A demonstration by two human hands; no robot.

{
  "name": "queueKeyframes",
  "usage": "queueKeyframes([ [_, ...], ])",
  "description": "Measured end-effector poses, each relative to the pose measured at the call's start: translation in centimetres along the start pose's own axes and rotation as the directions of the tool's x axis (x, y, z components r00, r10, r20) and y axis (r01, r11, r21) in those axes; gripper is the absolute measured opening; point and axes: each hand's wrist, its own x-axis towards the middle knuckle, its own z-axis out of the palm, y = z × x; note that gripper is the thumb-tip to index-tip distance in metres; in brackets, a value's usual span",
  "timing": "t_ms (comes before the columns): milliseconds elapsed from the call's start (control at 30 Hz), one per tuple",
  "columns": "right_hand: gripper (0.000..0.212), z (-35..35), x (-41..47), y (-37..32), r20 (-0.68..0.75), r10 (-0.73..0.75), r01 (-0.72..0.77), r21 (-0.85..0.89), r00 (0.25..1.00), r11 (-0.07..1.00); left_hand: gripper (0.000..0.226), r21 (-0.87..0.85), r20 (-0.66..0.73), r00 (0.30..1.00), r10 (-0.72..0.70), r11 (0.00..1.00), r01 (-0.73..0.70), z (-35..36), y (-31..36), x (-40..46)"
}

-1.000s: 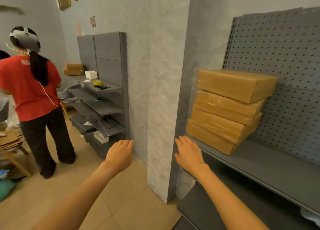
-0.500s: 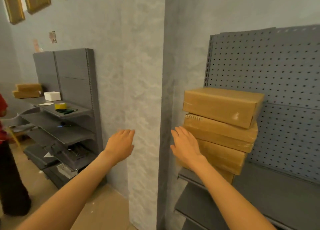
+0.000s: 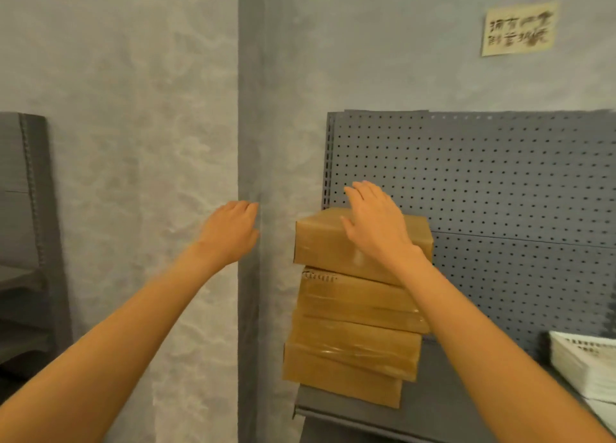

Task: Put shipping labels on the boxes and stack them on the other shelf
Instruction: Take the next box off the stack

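While both arms reach forward, neither hand grips anything yet. Right hand (image 3: 375,224) hangs over the near top edge of the uppermost brown cardboard box (image 3: 325,242), fingers straight and spread; whether the palm touches the top cannot be told. Left hand (image 3: 230,231) is in the air just left of that box, fingers loosely extended, in front of the grey wall corner (image 3: 250,142), well placed to take the box's left end.

Judged step: fetching the top box from the stack, one hand at each side, likely because a flat wide carton is steadier carried two-handed.

Stack: four flat brown cardboard boxes wrapped in clear tape. It stands at the left end of the grey metal shelf (image 3: 443,406), against the grey perforated back panel (image 3: 483,182). Boxes lie unevenly: the bottom box (image 3: 340,376) overhangs the shelf's left edge, the top one sits skewed to those below. No shipping label shows on any visible face, so labelling appears not yet done.

Risk, as judgement: dragging the top box sideways could shift the loose stack further over the left edge; a straight lift looks safer.

Towards the shelf's right end, a pile of white printed sheets (image 3: 586,366), possibly labels, print too small to read. Yellowish paper note (image 3: 518,29) on the wall above, blurred. Another dark grey shelving unit (image 3: 23,209) stands at far left.
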Motion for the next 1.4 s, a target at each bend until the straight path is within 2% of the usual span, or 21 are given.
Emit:
queueKeyframes([
  [133, 0.051, -0.6, -1.1, 3.0, 0.004, 0.105, -0.104, -0.078, 0.994, 0.992, 0.053, -0.102, -0.027, 0.998, 0.048, 0.994, -0.050, 1.2, 2.1, 2.6],
  [233, 0.053, -0.5, -2.4, 4.6, 0.020, 0.208, -0.206, -0.084, 0.978, 0.975, 0.054, -0.262, -0.016, 0.999, 0.034, 0.964, -0.037, 2.6, 3.3, 4.1],
  [300, 0.056, -0.4, -3.3, 5.5, 0.036, 0.312, -0.312, -0.019, 0.949, 0.950, 0.055, -0.403, 0.020, 1.000, 0.021, 0.915, -0.011, 3.5, 3.9, 5.0],
  [367, 0.059, -0.2, -4.0, 6.1, 0.054, 0.442, -0.445, 0.107, 0.896, 0.889, 0.054, -0.575, 0.066, 0.998, -0.009, 0.817, 0.045, 4.2, 4.3, 5.6],
  [433, 0.065, 0.0, -4.5, 6.3, 0.106, 0.568, -0.573, 0.272, 0.816, 0.773, 0.047, -0.714, 0.097, 0.995, -0.038, 0.693, 0.096, 4.5, 4.7, 5.9],
  [533, 0.074, 0.5, -4.8, 6.3, 0.248, 0.691, -0.702, 0.494, 0.679, 0.513, 0.018, -0.824, 0.165, 0.982, -0.093, 0.534, 0.189, 4.3, 5.5, 6.1],
  [633, 0.078, 1.0, -4.7, 6.6, 0.357, 0.742, -0.755, 0.585, 0.568, 0.296, 0.034, -0.861, 0.373, 0.927, -0.042, 0.357, 0.363, 3.8, 6.4, 6.2],
  [733, 0.083, 1.4, -4.3, 7.1, 0.416, 0.773, -0.760, 0.637, 0.480, 0.129, 0.073, -0.828, 0.548, 0.835, 0.038, 0.163, 0.536, 4.3, 7.1, 6.4],
  [833, 0.082, 1.8, -4.3, 7.5, 0.504, 0.758, -0.755, 0.655, 0.415, -0.022, 0.068, -0.780, 0.622, 0.779, 0.077, -0.025, 0.625, 4.8, 7.4, 6.3],
  [900, 0.079, 1.9, -4.5, 7.5, 0.550, 0.731, -0.747, 0.659, 0.405, -0.081, 0.058, -0.752, 0.643, 0.760, 0.100, -0.106, 0.650, 5.0, 7.7, 6.1],
  [1000, 0.077, 2.0, -4.7, 7.6, 0.556, 0.721, -0.742, 0.665, 0.414, -0.086, 0.042, -0.749, 0.643, 0.761, 0.088, -0.135, 0.649, 5.1, 7.8, 6.0],
  [1133, 0.067, 1.8, -5.3, 7.6, 0.534, 0.720, -0.723, 0.688, 0.443, -0.065, 0.037, -0.770, 0.614, 0.787, 0.059, -0.175, 0.614, 4.8, 8.0, 5.9],
  [1233, 0.048, 1.0, -6.0, 7.3, 0.477, 0.720, -0.693, 0.721, 0.505, 0.008, 0.030, -0.790, 0.579, 0.812, 0.065, -0.202, 0.579, 4.5, 8.2, 5.8],
  [1333, 0.042, 0.1, -7.2, 7.4, 0.437, 0.687, -0.663, 0.743, 0.580, 0.087, 0.031, -0.808, 0.535, 0.841, 0.078, -0.244, 0.537, 4.5, 8.3, 5.6],
  [1400, 0.046, -0.5, -8.1, 7.4, 0.408, 0.690, -0.643, 0.758, 0.597, 0.109, 0.032, -0.824, 0.500, 0.862, 0.080, -0.262, 0.502, 4.3, 8.6, 5.3],
])
